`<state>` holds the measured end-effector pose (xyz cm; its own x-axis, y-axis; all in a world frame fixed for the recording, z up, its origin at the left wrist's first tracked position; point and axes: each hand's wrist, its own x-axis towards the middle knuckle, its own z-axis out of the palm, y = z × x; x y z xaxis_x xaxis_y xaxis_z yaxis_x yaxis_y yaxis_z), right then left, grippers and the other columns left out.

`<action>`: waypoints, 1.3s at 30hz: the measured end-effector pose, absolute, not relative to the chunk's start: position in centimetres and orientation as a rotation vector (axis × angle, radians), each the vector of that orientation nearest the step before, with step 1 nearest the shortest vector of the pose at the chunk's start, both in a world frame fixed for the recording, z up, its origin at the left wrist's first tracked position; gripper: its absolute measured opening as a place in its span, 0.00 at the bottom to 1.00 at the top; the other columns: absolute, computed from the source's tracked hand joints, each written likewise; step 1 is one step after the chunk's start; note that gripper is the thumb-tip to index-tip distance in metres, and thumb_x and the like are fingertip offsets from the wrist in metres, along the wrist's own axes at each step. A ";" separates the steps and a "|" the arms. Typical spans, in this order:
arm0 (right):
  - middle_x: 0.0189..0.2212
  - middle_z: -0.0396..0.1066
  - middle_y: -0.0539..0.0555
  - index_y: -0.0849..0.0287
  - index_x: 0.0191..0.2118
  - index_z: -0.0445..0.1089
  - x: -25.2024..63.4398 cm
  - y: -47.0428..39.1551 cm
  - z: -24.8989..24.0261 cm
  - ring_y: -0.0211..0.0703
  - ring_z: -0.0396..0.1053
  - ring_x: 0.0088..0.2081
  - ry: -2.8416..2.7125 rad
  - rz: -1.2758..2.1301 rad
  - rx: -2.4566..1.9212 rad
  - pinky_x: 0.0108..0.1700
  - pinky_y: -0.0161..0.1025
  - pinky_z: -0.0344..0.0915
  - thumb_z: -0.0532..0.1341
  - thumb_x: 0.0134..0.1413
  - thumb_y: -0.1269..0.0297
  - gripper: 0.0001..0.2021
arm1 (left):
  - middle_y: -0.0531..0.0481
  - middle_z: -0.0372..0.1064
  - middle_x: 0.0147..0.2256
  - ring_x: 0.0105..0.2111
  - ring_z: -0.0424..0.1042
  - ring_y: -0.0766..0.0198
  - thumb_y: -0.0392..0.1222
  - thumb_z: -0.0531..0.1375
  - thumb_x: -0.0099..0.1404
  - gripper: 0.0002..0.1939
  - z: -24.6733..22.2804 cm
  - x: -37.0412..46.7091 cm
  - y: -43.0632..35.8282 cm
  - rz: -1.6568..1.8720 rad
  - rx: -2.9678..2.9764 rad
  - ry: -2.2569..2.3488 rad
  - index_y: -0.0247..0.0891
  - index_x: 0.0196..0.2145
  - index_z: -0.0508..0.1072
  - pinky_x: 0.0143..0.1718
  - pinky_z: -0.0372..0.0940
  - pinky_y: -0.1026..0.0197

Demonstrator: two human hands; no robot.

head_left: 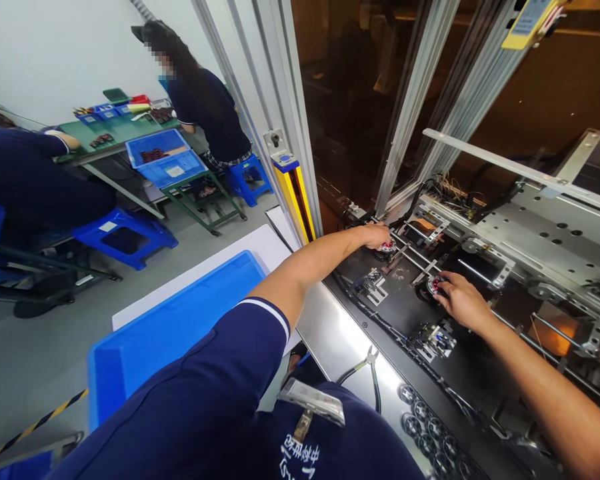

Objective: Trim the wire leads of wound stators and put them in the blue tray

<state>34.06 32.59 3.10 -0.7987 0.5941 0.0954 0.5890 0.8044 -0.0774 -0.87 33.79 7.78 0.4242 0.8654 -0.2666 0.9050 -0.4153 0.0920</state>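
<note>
My left hand (377,235) reaches far into the machine. Its fingers are curled around the edge of a round metal part with a red centre (389,246), which sits in the machine by a thin rail. Nearer to me, my right hand (461,301) has its thumb and fingers closed on a second round metal part with red inside (435,285). Fingers cover portions of both parts. Below the hands, small metal fixtures (436,341) stand on the black machine bed (380,327).
Pliers (372,359) lie on the metal ledge beside several round black-and-silver parts (425,427). A yellow light-curtain post (295,193) and aluminium frame stand left of my left arm. A blue tray (180,333) is at my left. Two people sit at a green bench (125,135) beyond.
</note>
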 end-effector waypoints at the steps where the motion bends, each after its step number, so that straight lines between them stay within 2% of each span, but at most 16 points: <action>1: 0.55 0.71 0.68 0.64 0.45 0.76 34.1 32.6 2.9 0.59 0.70 0.56 -2.875 0.074 -0.945 0.58 0.58 0.70 0.63 0.60 0.58 0.14 | 0.42 0.69 0.58 0.55 0.72 0.53 0.48 0.61 0.71 0.19 7.9 -0.9 33.8 -0.272 2.455 1.551 0.38 0.56 0.72 0.56 0.71 0.44; 7: 0.57 0.69 0.64 0.63 0.49 0.73 34.3 32.7 1.9 0.55 0.67 0.59 -2.853 0.154 -0.963 0.60 0.58 0.68 0.63 0.66 0.55 0.16 | 0.42 0.69 0.58 0.55 0.72 0.53 0.48 0.61 0.71 0.19 8.3 -1.1 33.7 -0.318 2.435 1.528 0.38 0.56 0.72 0.56 0.71 0.43; 13: 0.58 0.67 0.64 0.63 0.51 0.71 34.3 32.4 2.3 0.55 0.65 0.61 -2.796 0.253 -0.989 0.62 0.58 0.66 0.63 0.66 0.52 0.19 | 0.42 0.70 0.57 0.54 0.72 0.53 0.48 0.62 0.71 0.19 8.5 -1.1 34.1 -0.317 2.385 1.521 0.37 0.56 0.72 0.55 0.71 0.44; 17: 0.54 0.70 0.61 0.62 0.45 0.73 33.9 32.5 2.9 0.53 0.67 0.58 -2.746 0.316 -1.013 0.61 0.58 0.66 0.64 0.65 0.50 0.17 | 0.42 0.70 0.56 0.54 0.72 0.53 0.48 0.61 0.71 0.18 8.6 -1.5 34.1 -0.260 2.352 1.504 0.37 0.55 0.72 0.55 0.71 0.44; 21: 0.45 0.74 0.57 0.61 0.37 0.72 33.1 32.9 4.6 0.48 0.72 0.49 -2.675 0.399 -1.044 0.55 0.53 0.70 0.64 0.64 0.49 0.18 | 0.42 0.70 0.56 0.55 0.72 0.53 0.48 0.62 0.71 0.18 8.4 -1.5 33.6 -0.121 2.320 1.513 0.37 0.54 0.72 0.56 0.70 0.43; 23: 0.42 0.74 0.58 0.60 0.34 0.71 32.5 32.2 6.4 0.49 0.74 0.46 -2.620 0.432 -1.058 0.52 0.53 0.72 0.62 0.65 0.48 0.19 | 0.42 0.70 0.56 0.56 0.72 0.53 0.48 0.62 0.71 0.19 8.2 -1.2 33.3 -0.009 2.297 1.546 0.37 0.54 0.72 0.57 0.70 0.42; 26: 0.46 0.74 0.63 0.57 0.35 0.71 31.0 28.1 9.6 0.55 0.74 0.48 -2.542 0.477 -1.029 0.52 0.56 0.72 0.57 0.66 0.47 0.18 | 0.42 0.70 0.57 0.59 0.69 0.51 0.46 0.63 0.70 0.18 8.2 -0.9 31.8 0.248 2.227 1.631 0.36 0.53 0.73 0.60 0.67 0.39; 29: 0.56 0.69 0.61 0.54 0.45 0.71 28.8 20.2 11.0 0.51 0.71 0.56 -2.561 0.564 -0.911 0.59 0.52 0.70 0.55 0.70 0.55 0.12 | 0.39 0.66 0.61 0.63 0.65 0.51 0.43 0.58 0.73 0.15 7.9 -1.9 27.4 0.544 2.128 1.689 0.34 0.53 0.74 0.64 0.63 0.43; 31: 0.55 0.69 0.61 0.54 0.48 0.70 26.9 14.5 9.6 0.48 0.71 0.56 -2.619 0.615 -0.828 0.58 0.49 0.70 0.54 0.71 0.60 0.10 | 0.37 0.65 0.61 0.62 0.66 0.55 0.42 0.54 0.75 0.16 7.1 -3.2 22.5 0.650 2.079 1.677 0.34 0.54 0.73 0.62 0.64 0.50; 34: 0.46 0.73 0.59 0.58 0.42 0.71 23.5 8.5 4.8 0.43 0.74 0.46 -2.753 0.665 -0.757 0.49 0.42 0.74 0.57 0.69 0.66 0.07 | 0.42 0.72 0.52 0.49 0.75 0.62 0.44 0.57 0.74 0.13 4.5 -4.9 14.0 0.559 2.026 1.611 0.34 0.47 0.76 0.51 0.71 0.59; 36: 0.42 0.73 0.55 0.61 0.42 0.72 20.8 7.1 1.4 0.41 0.74 0.41 -2.833 0.641 -0.801 0.44 0.42 0.74 0.61 0.68 0.64 0.07 | 0.46 0.75 0.45 0.43 0.76 0.63 0.47 0.62 0.71 0.12 2.3 -5.2 9.5 0.426 1.996 1.591 0.35 0.43 0.76 0.46 0.73 0.58; 39: 0.45 0.73 0.55 0.62 0.47 0.72 17.0 7.5 -1.9 0.43 0.74 0.43 -2.898 0.555 -0.903 0.47 0.46 0.75 0.63 0.68 0.58 0.11 | 0.45 0.74 0.47 0.44 0.76 0.60 0.48 0.61 0.71 0.15 -0.8 -4.2 5.9 0.273 1.943 1.717 0.35 0.49 0.74 0.47 0.74 0.51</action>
<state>17.01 7.54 -1.87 -0.8273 0.5593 -0.0526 0.5391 0.7643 -0.3538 -4.16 5.94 -0.79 0.1730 0.9664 -0.1902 0.8599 -0.0540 0.5076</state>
